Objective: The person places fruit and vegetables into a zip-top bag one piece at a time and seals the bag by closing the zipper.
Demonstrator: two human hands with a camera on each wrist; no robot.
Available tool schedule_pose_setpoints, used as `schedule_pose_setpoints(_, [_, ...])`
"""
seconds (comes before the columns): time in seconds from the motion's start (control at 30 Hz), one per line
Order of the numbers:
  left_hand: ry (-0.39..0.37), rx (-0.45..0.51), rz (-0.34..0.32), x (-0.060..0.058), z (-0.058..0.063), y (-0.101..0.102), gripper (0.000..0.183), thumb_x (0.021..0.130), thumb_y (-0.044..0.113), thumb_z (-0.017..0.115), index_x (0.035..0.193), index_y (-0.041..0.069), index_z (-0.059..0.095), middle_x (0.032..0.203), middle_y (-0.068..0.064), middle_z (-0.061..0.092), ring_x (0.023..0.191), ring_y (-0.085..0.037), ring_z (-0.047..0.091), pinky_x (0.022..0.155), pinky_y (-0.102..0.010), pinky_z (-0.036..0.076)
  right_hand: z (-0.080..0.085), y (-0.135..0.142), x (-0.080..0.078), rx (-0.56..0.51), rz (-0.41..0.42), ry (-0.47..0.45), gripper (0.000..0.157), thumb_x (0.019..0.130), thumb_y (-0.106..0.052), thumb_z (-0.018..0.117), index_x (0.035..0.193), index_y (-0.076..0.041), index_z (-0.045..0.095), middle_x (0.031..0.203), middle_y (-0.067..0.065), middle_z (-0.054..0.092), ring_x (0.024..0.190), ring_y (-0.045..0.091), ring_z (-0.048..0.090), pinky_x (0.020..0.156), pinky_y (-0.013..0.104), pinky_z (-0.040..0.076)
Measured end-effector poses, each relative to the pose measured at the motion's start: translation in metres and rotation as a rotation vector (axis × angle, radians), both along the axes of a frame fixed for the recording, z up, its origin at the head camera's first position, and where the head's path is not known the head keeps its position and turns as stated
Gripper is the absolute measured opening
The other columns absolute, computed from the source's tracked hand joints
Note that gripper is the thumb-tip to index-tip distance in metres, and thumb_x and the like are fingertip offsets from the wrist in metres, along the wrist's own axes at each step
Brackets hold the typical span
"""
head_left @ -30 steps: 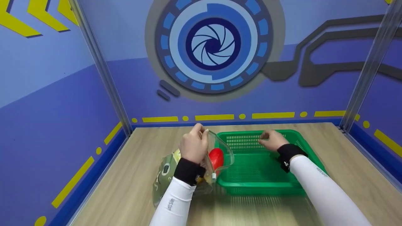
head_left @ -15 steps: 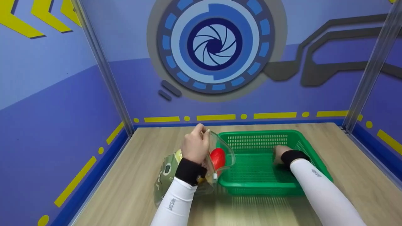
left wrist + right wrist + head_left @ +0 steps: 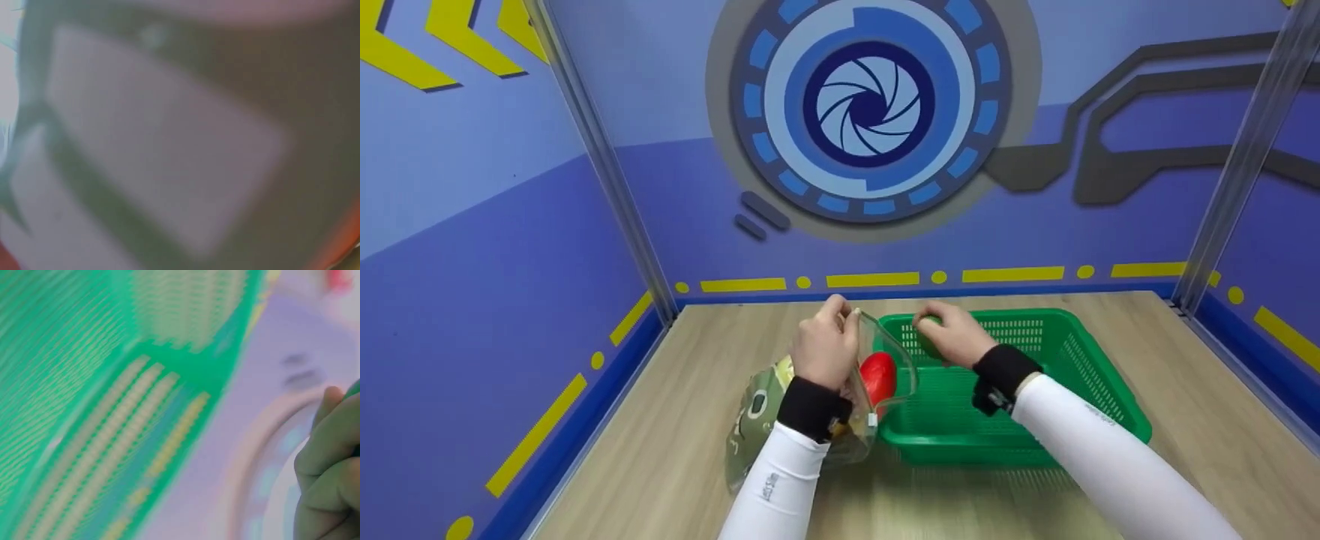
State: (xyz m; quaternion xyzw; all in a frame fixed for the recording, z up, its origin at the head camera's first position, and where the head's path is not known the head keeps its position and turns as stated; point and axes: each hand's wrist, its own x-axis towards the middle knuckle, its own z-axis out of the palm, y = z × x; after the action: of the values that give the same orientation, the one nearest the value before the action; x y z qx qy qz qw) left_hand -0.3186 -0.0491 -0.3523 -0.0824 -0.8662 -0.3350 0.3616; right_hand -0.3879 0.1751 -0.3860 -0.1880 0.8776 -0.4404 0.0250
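Note:
In the head view my left hand (image 3: 826, 346) pinches the upper edge of a clear zip bag (image 3: 754, 420) with a green cartoon print, its mouth spread toward the right. A smooth red oblong thing (image 3: 878, 379) shows just inside the mouth. Blurred bag film (image 3: 163, 140) fills the left wrist view. My right hand (image 3: 958, 335), above the left part of a green plastic basket (image 3: 1005, 450), grips a small rounded green object (image 3: 928, 337). Fingers cover most of that object, and I cannot tell its kind. The right wrist view shows curled fingers (image 3: 326, 467) at its edge.
The slatted basket stands on a wood-look table (image 3: 697, 352), right beside the bag. A white zip slider (image 3: 872, 420) sits at the lower end of the bag's mouth. Blue printed panels (image 3: 660, 187) with metal corner posts enclose the table's back and sides.
My right hand has reached down into the right side of the basket, then come up and left with the green object. The left hand keeps its place on the bag's edge.

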Motion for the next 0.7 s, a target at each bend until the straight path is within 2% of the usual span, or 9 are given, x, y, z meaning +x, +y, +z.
schedule_pose_setpoints(0.1, [-0.01, 0.001, 0.0, 0.0, 0.0, -0.001, 0.017, 0.098, 0.018, 0.07, 0.084, 0.011, 0.061, 0.054, -0.004, 0.051, 0.045, -0.012, 0.04, 0.045, -0.023, 0.026, 0.015, -0.03, 0.02, -0.036, 0.118, 0.025, 0.034, 0.1, -0.022, 0.044, 0.123, -0.003, 0.061, 0.113, 0.022, 0.066, 0.05, 0.015, 0.047, 0.05, 0.036, 0.051])
schedule_pose_setpoints(0.27, [-0.008, -0.015, 0.001, 0.001, 0.001, -0.001, 0.017, 0.098, 0.018, 0.069, 0.085, 0.011, 0.061, 0.056, -0.005, 0.053, 0.044, -0.015, 0.043, 0.044, -0.024, 0.027, 0.022, -0.058, 0.04, -0.022, 0.225, 0.064, 0.03, 0.1, -0.023, 0.054, 0.123, -0.004, 0.05, 0.112, 0.019, 0.063, 0.062, 0.018, 0.053, 0.059, 0.034, 0.049])
schedule_pose_setpoints(0.33, [-0.004, -0.022, 0.003, 0.002, 0.001, -0.002, 0.017, 0.098, 0.018, 0.068, 0.085, 0.011, 0.061, 0.057, -0.006, 0.055, 0.044, -0.017, 0.046, 0.044, -0.025, 0.029, 0.022, -0.064, 0.044, 0.0, 0.261, 0.128, 0.034, 0.1, -0.023, 0.06, 0.128, -0.006, 0.052, 0.114, 0.018, 0.065, 0.079, 0.023, 0.063, 0.071, 0.037, 0.054])
schedule_pose_setpoints(0.37, [-0.001, -0.024, 0.003, 0.002, 0.001, -0.002, 0.017, 0.098, 0.018, 0.068, 0.085, 0.011, 0.061, 0.057, -0.006, 0.056, 0.045, -0.018, 0.048, 0.044, -0.026, 0.031, 0.021, -0.067, 0.045, 0.015, 0.273, 0.169, 0.038, 0.1, -0.023, 0.064, 0.132, -0.007, 0.053, 0.121, 0.016, 0.065, 0.091, 0.026, 0.066, 0.079, 0.04, 0.056])
schedule_pose_setpoints(0.43, [0.001, -0.023, 0.003, 0.003, 0.001, -0.002, 0.017, 0.098, 0.017, 0.068, 0.084, 0.011, 0.061, 0.057, -0.006, 0.056, 0.045, -0.019, 0.05, 0.044, -0.026, 0.033, 0.018, -0.073, 0.046, 0.04, 0.283, 0.227, 0.049, 0.097, -0.02, 0.069, 0.142, -0.009, 0.053, 0.134, 0.016, 0.063, 0.112, 0.031, 0.066, 0.093, 0.046, 0.055])
schedule_pose_setpoints(0.5, [-0.004, -0.018, 0.004, 0.003, 0.002, -0.002, 0.017, 0.098, 0.017, 0.068, 0.084, 0.011, 0.061, 0.056, -0.007, 0.056, 0.046, -0.019, 0.05, 0.044, -0.027, 0.034, 0.016, -0.077, 0.047, 0.054, 0.281, 0.255, 0.059, 0.095, -0.015, 0.072, 0.148, -0.01, 0.047, 0.142, 0.017, 0.059, 0.122, 0.034, 0.062, 0.098, 0.048, 0.054])
schedule_pose_setpoints(0.6, [-0.009, -0.009, 0.003, 0.002, 0.003, -0.002, 0.015, 0.098, 0.016, 0.068, 0.085, 0.011, 0.062, 0.056, -0.007, 0.055, 0.046, -0.019, 0.049, 0.045, -0.027, 0.033, 0.011, -0.084, 0.048, 0.073, 0.281, 0.306, 0.066, 0.09, -0.004, 0.073, 0.149, -0.007, 0.043, 0.141, 0.018, 0.059, 0.11, 0.033, 0.064, 0.088, 0.043, 0.053])
schedule_pose_setpoints(0.7, [-0.019, -0.002, 0.001, 0.002, 0.003, -0.003, 0.015, 0.098, 0.016, 0.068, 0.085, 0.011, 0.062, 0.056, -0.007, 0.055, 0.047, -0.018, 0.048, 0.046, -0.026, 0.031, 0.005, -0.09, 0.048, 0.127, 0.314, 0.4, 0.057, 0.089, 0.005, 0.068, 0.143, -0.004, 0.052, 0.134, 0.018, 0.061, 0.092, 0.029, 0.061, 0.076, 0.037, 0.049])
